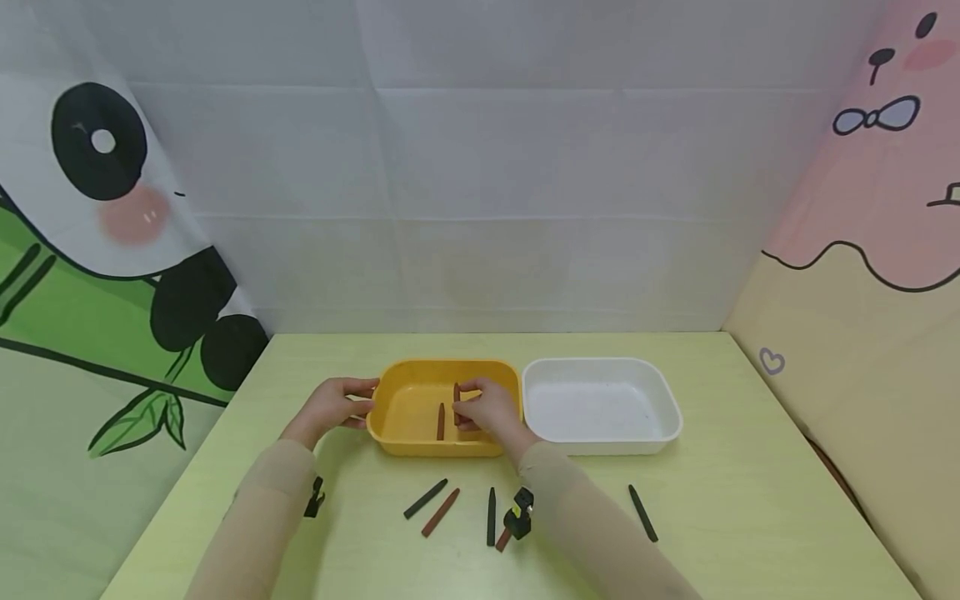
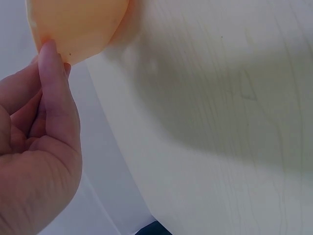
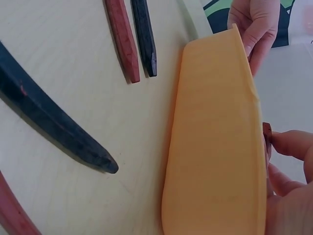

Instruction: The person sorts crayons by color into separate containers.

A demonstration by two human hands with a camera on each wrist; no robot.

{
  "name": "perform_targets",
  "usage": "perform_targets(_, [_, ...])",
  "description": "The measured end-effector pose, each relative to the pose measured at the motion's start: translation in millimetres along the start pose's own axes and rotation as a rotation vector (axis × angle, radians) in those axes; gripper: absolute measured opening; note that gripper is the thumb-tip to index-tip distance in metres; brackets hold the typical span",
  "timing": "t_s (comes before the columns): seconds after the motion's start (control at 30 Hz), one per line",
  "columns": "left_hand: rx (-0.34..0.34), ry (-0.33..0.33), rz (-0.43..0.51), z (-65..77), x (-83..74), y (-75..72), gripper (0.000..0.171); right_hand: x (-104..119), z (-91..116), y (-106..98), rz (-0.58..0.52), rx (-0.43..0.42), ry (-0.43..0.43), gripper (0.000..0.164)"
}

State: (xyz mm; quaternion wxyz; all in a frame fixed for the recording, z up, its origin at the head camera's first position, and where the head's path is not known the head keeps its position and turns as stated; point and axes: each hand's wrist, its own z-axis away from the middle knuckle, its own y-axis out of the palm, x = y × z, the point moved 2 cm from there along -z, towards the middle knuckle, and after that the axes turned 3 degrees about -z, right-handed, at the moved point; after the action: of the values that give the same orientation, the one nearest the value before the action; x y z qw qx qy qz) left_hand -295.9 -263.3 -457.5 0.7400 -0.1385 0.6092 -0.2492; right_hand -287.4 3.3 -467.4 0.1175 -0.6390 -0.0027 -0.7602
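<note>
Scattered crayons (image 1: pixel 439 512) near on tabletop (image 1: pixel 720 517); right hand (image 1: pixel 487 408) grip pinching brown crayon (image 1: pixel 456 403) over yellow tray (image 1: pixel 397 417), left hand (image 1: pixel 330 407) holding rim; light, stiff, likely brittle—best pinched mid-length.

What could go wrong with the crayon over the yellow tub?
The right hand only pinches the brown crayon at the fingertips, so it might slip and drop onto the crayon already lying in the tub. The left hand holds the tub's rim lightly, so a knock might slide it into the white tub touching it. The right sleeve could sweep the crayons on the table.
</note>
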Motion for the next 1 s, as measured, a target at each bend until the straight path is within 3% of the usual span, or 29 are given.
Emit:
perform_targets(0.23, [0.004, 0.004, -0.002, -1.0, 2.1, 0.0, 0.049, -1.5, 1.6, -1.2, 0.034, -0.005, 0.003, 0.038])
perform_targets(0.57, [0.013, 0.005, -0.005, -0.4, 2.6, 0.2, 0.049, 1.1, 7.2, -7.8, -0.051, 0.019, 0.005, 0.041])
perform_targets(1.0, [0.006, -0.004, -0.02, -0.4, 0.2, 0.2, 0.049, 14.6, 36.2, -31.4, -0.023, 0.128, -0.11, 0.04])
